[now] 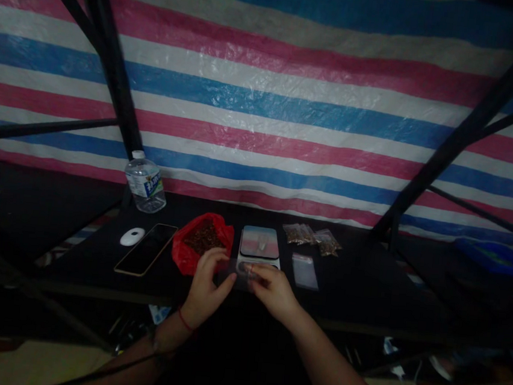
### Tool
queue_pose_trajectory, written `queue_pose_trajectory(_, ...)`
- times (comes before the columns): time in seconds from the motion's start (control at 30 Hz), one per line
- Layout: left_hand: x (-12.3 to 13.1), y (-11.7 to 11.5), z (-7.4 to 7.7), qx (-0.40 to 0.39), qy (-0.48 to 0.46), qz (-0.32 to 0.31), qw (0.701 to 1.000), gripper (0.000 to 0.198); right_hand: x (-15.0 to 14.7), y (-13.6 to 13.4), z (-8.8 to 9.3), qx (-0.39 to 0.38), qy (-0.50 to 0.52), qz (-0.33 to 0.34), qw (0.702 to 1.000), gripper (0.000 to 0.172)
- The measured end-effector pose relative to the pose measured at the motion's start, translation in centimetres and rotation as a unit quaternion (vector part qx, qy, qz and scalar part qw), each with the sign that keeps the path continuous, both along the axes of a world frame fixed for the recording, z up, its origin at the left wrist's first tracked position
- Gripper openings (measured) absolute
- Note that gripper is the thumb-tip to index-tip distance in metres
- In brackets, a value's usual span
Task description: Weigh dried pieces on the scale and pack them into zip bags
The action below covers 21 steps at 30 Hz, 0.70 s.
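Observation:
A small clear plastic bag [241, 283] is held in front of me, over the near edge of a kitchen scale [259, 242]. My right hand [273, 290] pinches its right side between thumb and fingers. At the bag's left side is my left hand [206, 283], fingers curled and thumb against the plastic; the exact contact is dim. Just beyond that hand lies an open red plastic bag [182, 257] with small brown pieces [207, 236] inside. Something small and pale rests on the scale's plate. Flat clear zip bags [305, 272] lie right of the scale.
Several filled small bags [311, 236] lie at the back right. On the left are a phone [146, 250], a white oval device [132, 237] and a plastic bottle [145, 185]. Dark metal posts [121, 92] flank the black table [351, 286], with striped sheeting behind.

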State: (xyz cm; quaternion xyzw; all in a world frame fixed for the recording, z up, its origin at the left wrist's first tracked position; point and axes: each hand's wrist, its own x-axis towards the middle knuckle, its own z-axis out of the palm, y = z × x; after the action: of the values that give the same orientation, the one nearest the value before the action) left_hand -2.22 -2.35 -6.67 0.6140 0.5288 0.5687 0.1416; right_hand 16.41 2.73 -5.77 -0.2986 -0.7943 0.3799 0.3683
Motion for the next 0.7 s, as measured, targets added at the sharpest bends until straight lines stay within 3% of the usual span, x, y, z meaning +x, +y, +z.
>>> queue_pose_trajectory(0.1,-1.0,1.0,-0.4,-0.056,-0.151,-0.04,0.986,0.038,0.6,0.7,-0.2,-0.092,0.06,-0.011,0.994,0.029)
queue_pose_trajectory(0.2,-1.4,1.7,-0.8,-0.138,-0.271,-0.101,0.947,0.042,0.9,1.1,-0.2,-0.096,0.077,-0.025,0.992,0.019)
queue_pose_trajectory(0.37,-1.4,2.2,-1.1,-0.14,-0.261,-0.102,0.95,0.041,1.0,1.2,0.1,-0.068,0.015,0.002,0.998,0.019)
queue_pose_trajectory(0.47,-1.9,2.2,-0.8,-0.129,-0.182,-0.069,0.972,0.036,0.9,1.3,-0.2,-0.088,-0.013,-0.019,0.996,0.029)
queue_pose_trajectory(0.57,-2.4,1.3,0.3,-0.064,0.027,-0.032,0.997,0.038,0.6,1.2,-0.3,-0.077,-0.038,-0.045,0.995,0.041)
queue_pose_trajectory(0.63,-2.4,0.4,1.2,-0.025,0.204,-0.09,0.975,0.057,0.2,0.7,-0.1,-0.051,-0.07,-0.03,0.996,0.044)
queue_pose_trajectory(0.7,-1.9,-0.6,1.9,-0.017,0.299,-0.154,0.942,0.08,-0.3,-0.1,0.1,-0.028,-0.1,-0.011,0.995,0.038)
